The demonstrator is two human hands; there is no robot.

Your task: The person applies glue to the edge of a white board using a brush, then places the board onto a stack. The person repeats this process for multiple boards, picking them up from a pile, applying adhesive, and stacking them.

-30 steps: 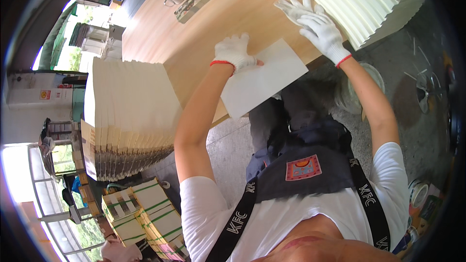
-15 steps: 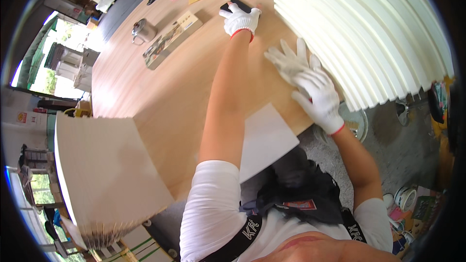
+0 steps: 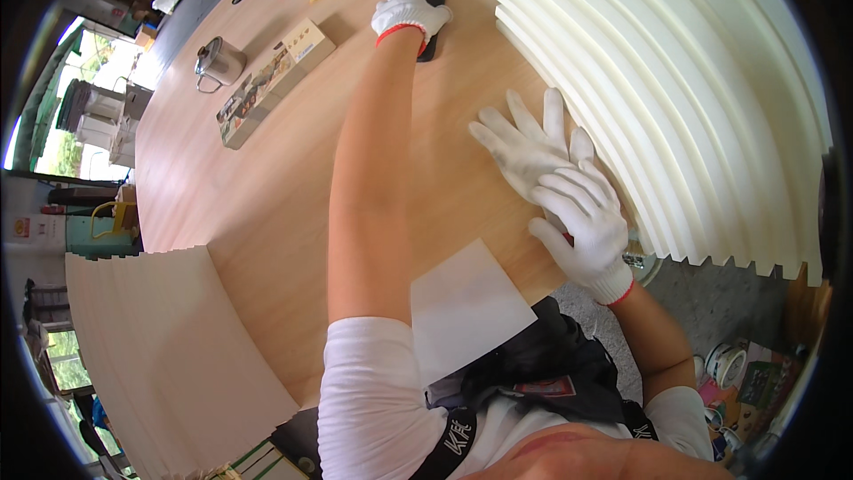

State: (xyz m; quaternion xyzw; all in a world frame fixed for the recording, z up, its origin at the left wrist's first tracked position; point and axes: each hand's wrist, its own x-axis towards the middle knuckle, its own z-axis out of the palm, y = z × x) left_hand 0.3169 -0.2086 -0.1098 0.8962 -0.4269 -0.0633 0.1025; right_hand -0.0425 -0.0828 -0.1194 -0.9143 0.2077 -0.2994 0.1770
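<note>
Left hand on black object

Bright, even daylight enters from the windows at far left. Shadows on the bench are soft. Strong fisheye bending and black vignette at the rim; centre sharp.
</note>
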